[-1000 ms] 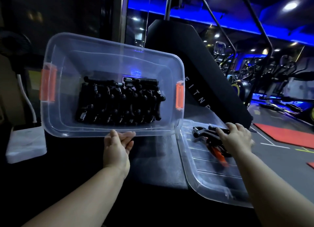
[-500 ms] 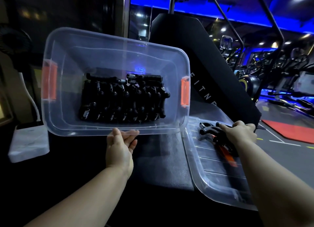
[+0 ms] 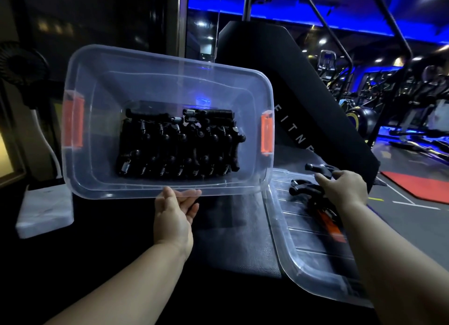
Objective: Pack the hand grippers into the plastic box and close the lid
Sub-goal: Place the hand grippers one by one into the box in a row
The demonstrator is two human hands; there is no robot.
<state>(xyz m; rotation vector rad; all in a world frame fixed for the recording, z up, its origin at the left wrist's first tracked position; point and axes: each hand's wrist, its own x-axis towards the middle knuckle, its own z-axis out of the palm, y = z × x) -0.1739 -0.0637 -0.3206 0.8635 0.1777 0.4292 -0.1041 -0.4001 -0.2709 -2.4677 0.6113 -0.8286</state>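
The clear plastic box (image 3: pixel 102 86) with orange latches is tilted toward me, its opening facing the camera. Several black hand grippers (image 3: pixel 179 145) are packed in rows against its bottom. My left hand (image 3: pixel 173 217) grips the near rim of the box from below. The clear lid (image 3: pixel 313 251) lies flat at the right on the dark surface. My right hand (image 3: pixel 342 190) holds a black hand gripper (image 3: pixel 318 168) lifted just above the lid. Another black gripper (image 3: pixel 303 191) and an orange-handled one (image 3: pixel 331 224) lie on the lid.
A white block (image 3: pixel 45 213) sits at the left on the dark table. A black slanted gym machine panel (image 3: pixel 291 86) rises behind the box. Gym floor with a red mat (image 3: pixel 418 186) and exercise machines lies to the right.
My right hand has raised one black gripper off the lid, where it was before among the others. The box has stayed tilted in my left hand.
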